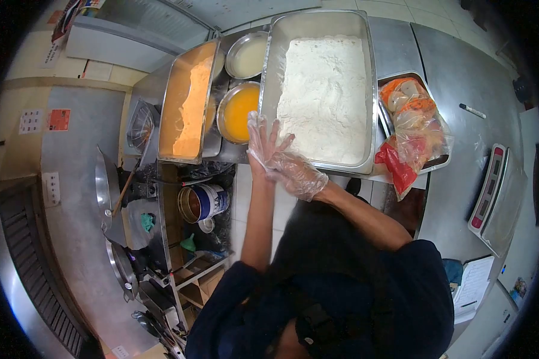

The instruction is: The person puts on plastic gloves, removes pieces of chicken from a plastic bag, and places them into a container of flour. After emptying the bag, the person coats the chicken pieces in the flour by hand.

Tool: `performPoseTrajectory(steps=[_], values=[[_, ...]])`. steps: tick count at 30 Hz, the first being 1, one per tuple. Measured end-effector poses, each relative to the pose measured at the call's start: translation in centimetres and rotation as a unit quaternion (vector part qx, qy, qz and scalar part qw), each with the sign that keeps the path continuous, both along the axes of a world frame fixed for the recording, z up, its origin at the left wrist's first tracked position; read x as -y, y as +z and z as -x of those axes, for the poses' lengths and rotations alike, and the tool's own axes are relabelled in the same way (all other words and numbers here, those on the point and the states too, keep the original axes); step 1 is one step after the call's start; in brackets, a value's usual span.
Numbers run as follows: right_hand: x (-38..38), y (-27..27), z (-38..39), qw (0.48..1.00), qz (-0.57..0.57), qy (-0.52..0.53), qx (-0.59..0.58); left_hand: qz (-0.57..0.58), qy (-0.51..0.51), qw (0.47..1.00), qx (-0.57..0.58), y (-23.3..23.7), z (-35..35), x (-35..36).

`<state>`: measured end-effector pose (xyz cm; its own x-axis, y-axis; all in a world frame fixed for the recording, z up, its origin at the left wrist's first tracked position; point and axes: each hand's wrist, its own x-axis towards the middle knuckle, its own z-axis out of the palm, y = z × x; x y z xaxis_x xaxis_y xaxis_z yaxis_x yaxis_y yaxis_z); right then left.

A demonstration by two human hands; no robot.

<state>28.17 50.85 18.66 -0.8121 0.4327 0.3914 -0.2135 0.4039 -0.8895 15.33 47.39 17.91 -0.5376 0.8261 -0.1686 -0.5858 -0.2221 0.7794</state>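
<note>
My left hand (260,139), in a clear plastic glove, is held up with its fingers stretched and apart beside the bowl (220,121) of orange-yellow liquid (241,111). Across its palm and wrist lies my right hand (299,175), also gloved in clear plastic. The right fingers are bent against the left glove and seem to pinch it near the wrist; their tips are partly hidden. Both hands are over the near left corner of a deep steel pan (370,90) that holds white flour (324,99).
Left of the bowls stands a pan (172,99) with orange powder (193,110). Another bowl (228,63) holds pale liquid. To the right are a tray (442,161) with bagged food (416,122), a marker (472,110) and a scale (491,185). Woks (105,185) are at the left.
</note>
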Motion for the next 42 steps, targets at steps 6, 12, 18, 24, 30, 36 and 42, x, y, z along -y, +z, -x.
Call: performPoseTrajectory(steps=[6, 12, 18, 24, 30, 36, 42], values=[[0.2, -0.4, 0.4, 1.0, -0.009, 0.013, 0.007, -0.127, -0.126, 0.97, 0.165, -1.9, 2.9, 0.5], [0.6, 0.0, 0.7, 0.999, -0.029, -0.006, -0.021, -0.006, -0.001, 0.993, 0.115, 1.9, 0.6, -1.0], [0.5, -0.7, 0.8, 0.997, -0.046, 0.022, -0.056, 0.052, 0.018, 0.997, 0.059, 1.5, 0.6, -1.9], [0.6, -0.8, 0.7, 0.997, -0.05, 0.056, -0.018, 0.054, -0.081, 0.982, 0.161, 2.5, 1.1, -1.4], [0.0, 0.0, 0.3, 0.994, -0.048, 0.094, 0.03, -0.043, -0.096, 0.985, 0.135, 3.1, 0.3, -1.6], [-0.5, 1.4, -0.5, 0.991, -0.05, 0.113, 0.05, -0.053, -0.031, 0.986, 0.152, 3.2, 0.0, -1.9], [-4.1, 3.3, -2.3, 0.989, 0.044, 0.117, 0.077, -0.101, -0.1, 0.971, 0.193, 5.1, -0.8, -1.3]])
